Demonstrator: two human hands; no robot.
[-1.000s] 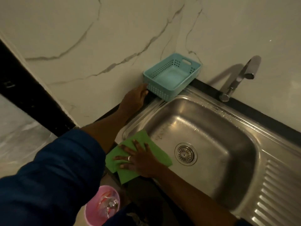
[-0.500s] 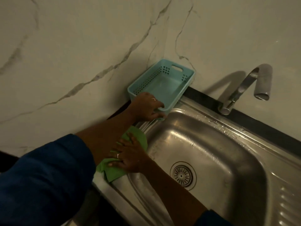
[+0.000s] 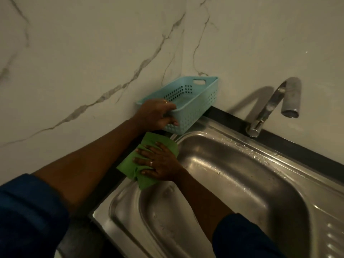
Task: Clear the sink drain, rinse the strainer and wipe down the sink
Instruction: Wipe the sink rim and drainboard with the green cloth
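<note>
A steel sink (image 3: 242,183) fills the lower right; its drain strainer is hidden behind my right forearm. My right hand (image 3: 158,162) presses a green cloth (image 3: 149,146) flat on the sink's far left rim, fingers spread. My left hand (image 3: 154,114) grips the near end of a light blue plastic basket (image 3: 195,97), thumb on the outer wall and fingers over the rim. The basket is tilted, its near end raised off the corner of the counter, just above the cloth.
A chrome faucet (image 3: 275,105) stands at the back rim, spout pointing down over the basin. Marble wall panels meet in the corner behind the basket. A black counter strip runs along the back. Water droplets dot the back rim. The drainboard ridges lie at the lower right.
My left hand went from beside the basket to gripping its near end and lifting it. My right hand slid the cloth from the front-left rim toward the far corner under the basket.
</note>
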